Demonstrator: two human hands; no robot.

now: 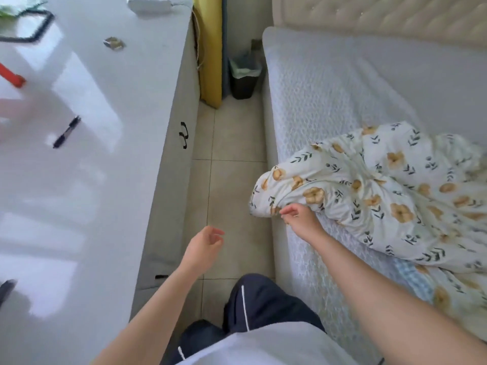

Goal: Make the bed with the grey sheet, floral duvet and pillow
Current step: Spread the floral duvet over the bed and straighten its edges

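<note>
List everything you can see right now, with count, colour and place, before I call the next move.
bed cover: one, pale, textured, over the mattress
floral duvet: one, white with yellow flowers, bunched on bed cover
checked cloth: one, blue-white, under duvet
headboard: one, cream, tufted, far end
counter: one, white, left side
pen: one, black, on counter
floor: beige tiles, between counter and bed cover
bin: one, dark, lined, on floor
left hand: loosely curled, empty, over floor
right hand: at duvet's near corner, grip unclear
</note>
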